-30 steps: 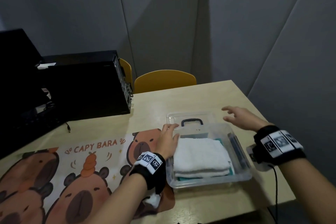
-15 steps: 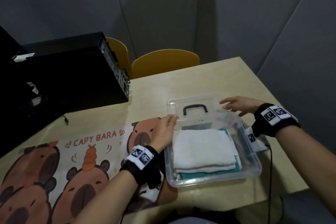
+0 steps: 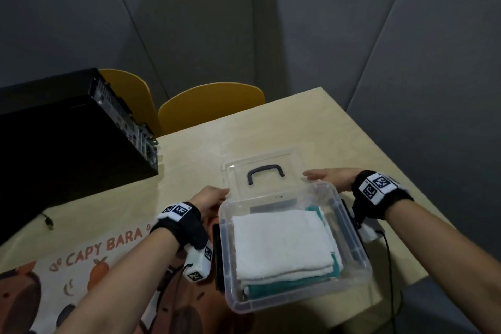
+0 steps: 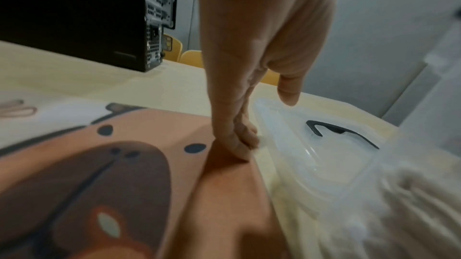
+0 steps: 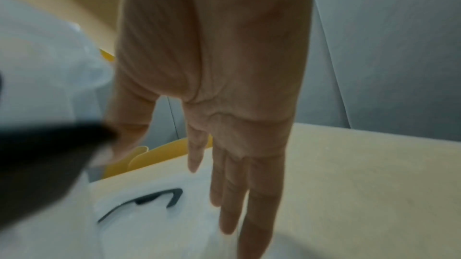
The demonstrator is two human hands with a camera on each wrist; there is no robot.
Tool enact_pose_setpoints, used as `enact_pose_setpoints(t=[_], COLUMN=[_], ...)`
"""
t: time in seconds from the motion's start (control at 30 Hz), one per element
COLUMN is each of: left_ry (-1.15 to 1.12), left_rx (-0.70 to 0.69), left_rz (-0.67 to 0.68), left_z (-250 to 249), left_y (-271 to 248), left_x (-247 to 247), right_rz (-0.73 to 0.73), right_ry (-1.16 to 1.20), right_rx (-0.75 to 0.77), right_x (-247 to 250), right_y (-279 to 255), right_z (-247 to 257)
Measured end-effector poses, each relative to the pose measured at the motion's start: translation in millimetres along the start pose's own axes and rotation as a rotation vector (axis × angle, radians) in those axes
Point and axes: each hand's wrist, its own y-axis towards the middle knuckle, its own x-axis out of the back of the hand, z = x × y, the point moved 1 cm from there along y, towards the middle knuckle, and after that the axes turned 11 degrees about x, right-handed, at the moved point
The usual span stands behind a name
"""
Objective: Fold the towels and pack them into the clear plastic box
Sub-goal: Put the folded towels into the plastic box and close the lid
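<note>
The clear plastic box stands open on the table in front of me. Inside it a folded white towel lies on a folded teal towel. The clear lid with a dark handle lies flat just behind the box. My left hand touches the lid's left edge; in the left wrist view its fingertips sit at the rim of the lid and the thumb hovers above. My right hand reaches the lid's right edge with straight fingers over the lid.
A black computer case stands at the back left. Two yellow chairs are behind the table. A capybara mat covers the near left. The table's right edge is close to my right arm, with a black cable hanging there.
My left hand slid forward from the box's left wall to the lid's left edge. My right hand came down and in to the lid's right edge. The head view has shifted.
</note>
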Motion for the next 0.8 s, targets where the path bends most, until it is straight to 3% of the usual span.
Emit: enact_pose_setpoints(t=[0.2,0.3,0.43,0.63,0.8], left_ry=[-0.017,0.003,-0.066,-0.146,-0.141], left_rx=[0.04,0.021,-0.006,0.045,0.057], left_rz=[-0.025,-0.019,-0.113,-0.008,0.057], left_z=[-16,-23,-25,-9,-2], left_y=[13,13,17,23,15], left_x=[-6,-12,-5,2,-1], right_rz=[0.041,0.007,-0.081,-0.336,-0.251], right_ry=[-0.046,-0.017,0.098,0.266,0.232], right_rx=[0.009,0.023,0.039,0.008,0.017], right_x=[-1,2,3,-4,-11], right_y=[16,19,22,26,20], right_z=[-8,-17,-26,-44,-46])
